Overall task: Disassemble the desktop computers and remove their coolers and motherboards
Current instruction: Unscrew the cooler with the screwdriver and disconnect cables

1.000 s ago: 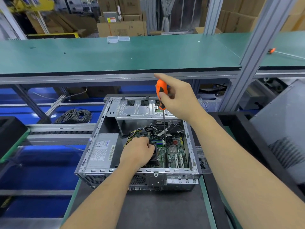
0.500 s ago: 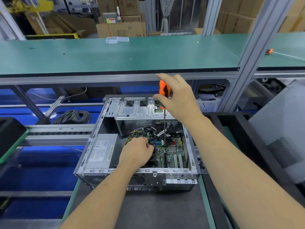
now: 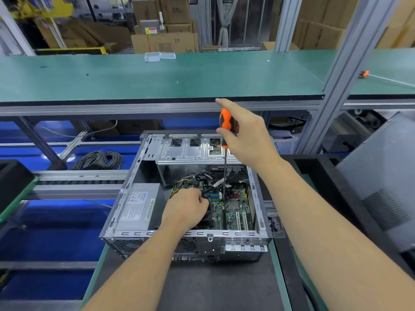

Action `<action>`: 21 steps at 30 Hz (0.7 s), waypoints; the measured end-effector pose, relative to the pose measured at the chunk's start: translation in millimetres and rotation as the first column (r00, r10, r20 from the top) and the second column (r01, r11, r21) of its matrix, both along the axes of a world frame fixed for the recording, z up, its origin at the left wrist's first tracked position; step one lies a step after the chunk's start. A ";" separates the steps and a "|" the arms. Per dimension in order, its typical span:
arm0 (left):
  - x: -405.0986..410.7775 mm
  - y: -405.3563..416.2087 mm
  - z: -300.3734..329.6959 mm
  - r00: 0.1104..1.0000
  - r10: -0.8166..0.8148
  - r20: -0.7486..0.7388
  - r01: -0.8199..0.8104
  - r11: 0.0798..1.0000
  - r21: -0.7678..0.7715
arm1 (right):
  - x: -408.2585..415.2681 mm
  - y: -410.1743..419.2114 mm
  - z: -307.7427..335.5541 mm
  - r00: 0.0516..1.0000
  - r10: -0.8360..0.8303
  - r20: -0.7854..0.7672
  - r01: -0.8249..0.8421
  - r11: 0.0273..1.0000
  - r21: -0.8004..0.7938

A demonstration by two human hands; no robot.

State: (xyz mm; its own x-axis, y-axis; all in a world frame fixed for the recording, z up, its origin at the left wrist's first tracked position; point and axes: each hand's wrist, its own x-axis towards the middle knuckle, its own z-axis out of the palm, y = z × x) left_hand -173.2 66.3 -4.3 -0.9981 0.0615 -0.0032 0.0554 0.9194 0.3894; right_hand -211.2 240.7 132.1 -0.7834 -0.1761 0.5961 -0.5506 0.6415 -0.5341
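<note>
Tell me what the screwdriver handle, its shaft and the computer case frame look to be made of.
Screwdriver handle: likely moulded plastic or rubber, matte orange with black insets. Shaft: thin, dark, straight, probably steel. Computer case frame: bare sheet metal, silvery with stamped slots and folded edges.

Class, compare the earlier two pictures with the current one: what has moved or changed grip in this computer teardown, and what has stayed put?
Little changed. The right hand keeps its grip on the orange screwdriver, its fingers shifting slightly on the handle, as if turning it. The shaft still points down at the motherboard. The left hand stays on the cooler inside the open case.
</note>
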 end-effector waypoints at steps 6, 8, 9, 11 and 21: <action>-1.0 0.2 1.0 1.000 0.009 0.030 -0.009 1.000 0.005 | -1.0 0.5 6.2 0.999 -0.033 -0.031 0.033 0.999 0.001; -1.8 0.0 0.5 0.999 0.008 0.043 -0.008 1.000 0.012 | -0.3 1.4 9.3 0.998 -0.038 -0.040 0.038 0.999 -0.002; -1.7 -0.1 0.0 0.999 0.007 0.046 -0.008 1.000 0.019 | 0.4 1.9 11.3 0.998 -0.042 -0.044 0.042 0.999 -0.005; -2.4 -0.6 -0.6 0.998 0.003 0.058 -0.005 0.999 0.048 | 1.9 3.0 16.3 0.998 -0.051 -0.047 0.050 0.998 -0.022; -27.8 -7.7 -9.7 0.851 0.072 0.521 -0.320 0.856 0.405 | 8.8 16.2 59.6 0.991 -0.119 -0.069 0.105 0.979 -0.174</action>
State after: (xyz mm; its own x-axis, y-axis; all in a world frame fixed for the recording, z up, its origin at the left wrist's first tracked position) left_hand -201.0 58.6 -14.0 -0.8675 -0.0173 -0.4972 -0.4096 0.5920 0.6941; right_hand -202.4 256.9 191.7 -0.7418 0.0189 0.6703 -0.5251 0.6053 -0.5982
